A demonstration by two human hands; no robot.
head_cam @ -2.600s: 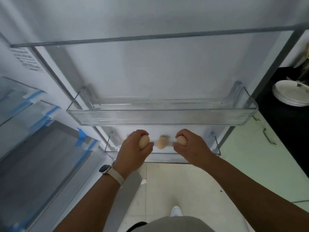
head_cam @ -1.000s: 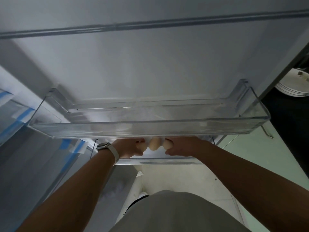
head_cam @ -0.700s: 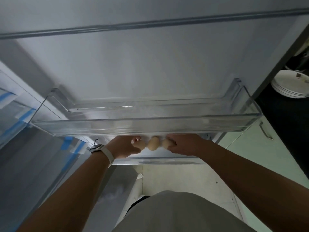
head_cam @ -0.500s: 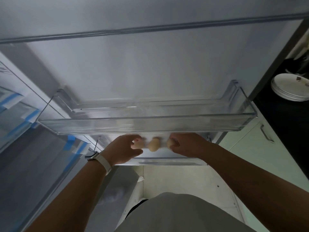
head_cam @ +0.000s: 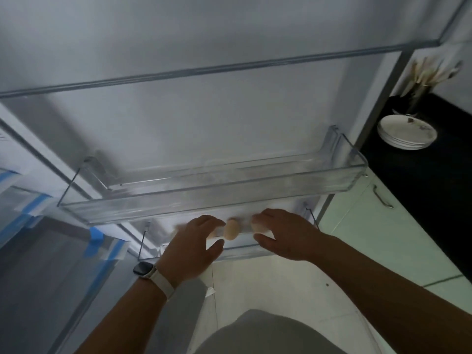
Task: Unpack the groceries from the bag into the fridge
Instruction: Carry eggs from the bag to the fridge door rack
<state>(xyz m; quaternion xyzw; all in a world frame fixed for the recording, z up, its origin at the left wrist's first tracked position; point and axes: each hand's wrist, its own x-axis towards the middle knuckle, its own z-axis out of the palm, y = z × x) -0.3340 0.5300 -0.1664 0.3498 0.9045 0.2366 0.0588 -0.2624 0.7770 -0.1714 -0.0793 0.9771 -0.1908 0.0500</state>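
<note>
A watch point(head_cam: 143, 268) sits on the left wrist. Both hands reach into the door's lower bin point(head_cam: 245, 249). The left hand point(head_cam: 190, 247) has its thumb spread from its fingers. The right hand point(head_cam: 286, 236) curves around a pale blur point(head_cam: 256, 226), likely another egg. Motion blur hides whether either hand is gripping anything. Between them one egg point(head_cam: 231, 229) stands in the lower bin, apart from both hands.

An egg is light, rigid, smooth and brittle, and it is apt to roll on the bin's floor. It is best taken around its middle with fingertips and thumb, using little squeeze, and set down rather than dropped.

Above the hands hangs the upper bin point(head_cam: 204, 200) on the door point(head_cam: 204, 111). Far right, plates point(head_cam: 406, 135) are stacked on a dark counter.
</note>
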